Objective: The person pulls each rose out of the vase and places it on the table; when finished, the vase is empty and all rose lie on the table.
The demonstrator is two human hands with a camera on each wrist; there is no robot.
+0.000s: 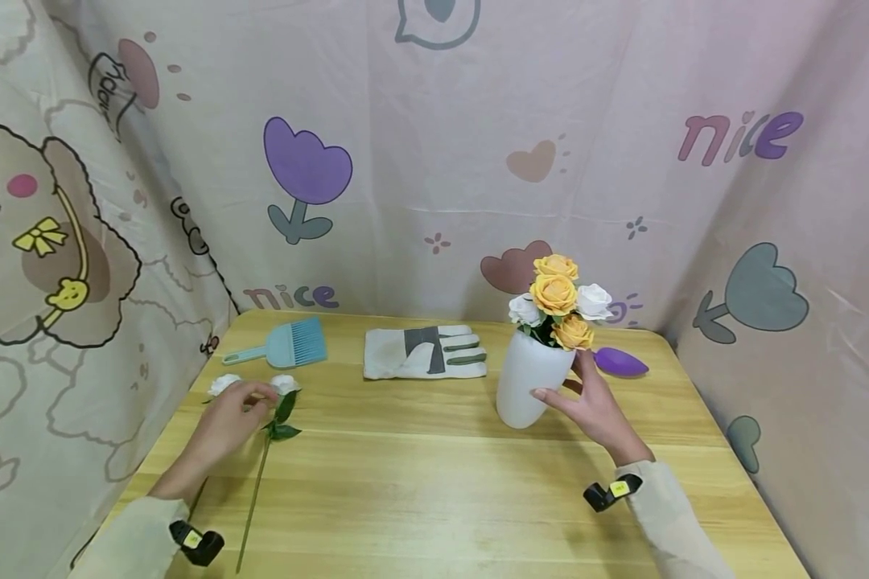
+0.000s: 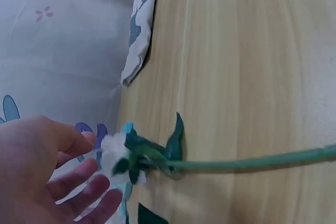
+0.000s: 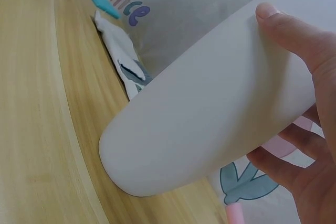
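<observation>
My right hand (image 1: 595, 410) holds a white vase (image 1: 523, 390) by its right side, thumb in front and fingers behind. The vase leans slightly to the right. Yellow roses (image 1: 553, 295) and white roses (image 1: 594, 302) stand in it. On the left, my left hand (image 1: 228, 422) hovers at the head of a white rose (image 1: 285, 383), whose long green stem (image 1: 254, 498) runs toward the table's front. In the left wrist view the fingers are loosely bent beside the blossom (image 2: 110, 153), not closed around it. A second white rose (image 1: 224, 383) lies further left, its stem mostly hidden by my arm.
A light blue brush (image 1: 295, 344) lies at the back left of the wooden table (image 1: 405, 498). Beside it is a white and grey work glove (image 1: 387, 354). A purple teardrop-shaped object (image 1: 620, 363) sits behind my right hand. Printed cloth (image 1: 420, 145) hangs around the table.
</observation>
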